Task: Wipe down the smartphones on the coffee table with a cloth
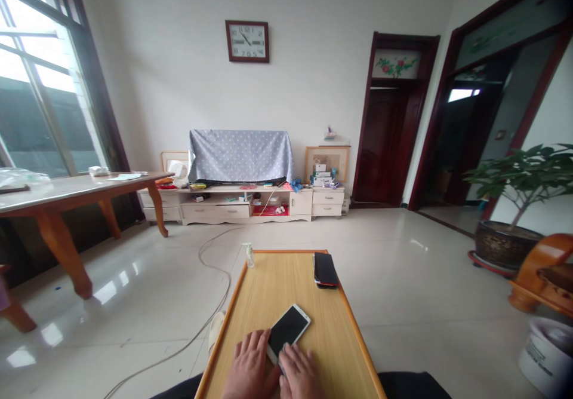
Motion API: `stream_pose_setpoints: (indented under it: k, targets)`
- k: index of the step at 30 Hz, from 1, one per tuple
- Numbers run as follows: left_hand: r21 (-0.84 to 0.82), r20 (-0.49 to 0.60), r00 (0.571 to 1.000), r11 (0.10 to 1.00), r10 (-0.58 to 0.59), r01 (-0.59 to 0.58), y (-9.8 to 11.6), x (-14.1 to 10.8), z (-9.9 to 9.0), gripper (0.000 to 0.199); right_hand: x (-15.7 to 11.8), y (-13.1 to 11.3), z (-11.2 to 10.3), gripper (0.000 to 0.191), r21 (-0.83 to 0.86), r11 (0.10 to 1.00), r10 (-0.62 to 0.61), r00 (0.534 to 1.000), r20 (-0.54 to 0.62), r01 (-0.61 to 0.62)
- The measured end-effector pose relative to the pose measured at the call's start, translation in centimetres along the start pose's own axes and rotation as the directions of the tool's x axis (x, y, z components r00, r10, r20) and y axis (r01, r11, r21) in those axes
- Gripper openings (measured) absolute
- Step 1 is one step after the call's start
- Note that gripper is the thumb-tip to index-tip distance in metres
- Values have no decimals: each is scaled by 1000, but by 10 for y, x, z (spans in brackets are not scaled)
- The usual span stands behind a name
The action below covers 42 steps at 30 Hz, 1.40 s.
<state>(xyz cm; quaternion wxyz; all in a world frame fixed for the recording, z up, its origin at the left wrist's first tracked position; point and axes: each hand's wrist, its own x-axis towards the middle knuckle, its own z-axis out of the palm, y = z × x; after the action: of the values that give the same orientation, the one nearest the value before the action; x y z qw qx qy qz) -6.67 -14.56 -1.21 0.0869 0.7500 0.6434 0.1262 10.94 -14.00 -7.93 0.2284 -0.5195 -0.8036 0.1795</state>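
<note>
A white phone (290,325) with a dark screen lies tilted on the light wooden table (264,291). At its lower left edge rests my left hand (250,366), palm down with the fingers extended. My right hand (301,372) is over the phone's lower end, its fingers pressed together on a small greyish thing (283,351), mostly hidden, that I cannot make out. Near the far right corner of the table is a dark wallet-like case (325,269). A small clear bottle (249,255) stands at the far left corner.
A cable (224,288) runs across the floor left of the table. Further left stands a larger table (89,187). A low cabinet (215,211) lines the far wall. To the right are a potted plant (505,246) and a white bucket (548,354).
</note>
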Motion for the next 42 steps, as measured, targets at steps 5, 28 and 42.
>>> stream_pose_setpoints:
  k: [5, 28, 42]
  targets:
    - [20, -2, 999, 999, 39, -39, -5, 13, 7, 69, 12, 32, 15, 46, -2, 997, -82, 996, -20, 82]
    - [-81, -127, 984, 990, -122, 112, -13, 121, 10, 63, 154, 32, -42, 52, 126, 989, 97, 975, -200, -73]
    - [-73, -122, 985, 991, -121, 113, -24, 131, 19, 56, 175, 41, -45, 59, -144, 989, 40, 999, -17, -42]
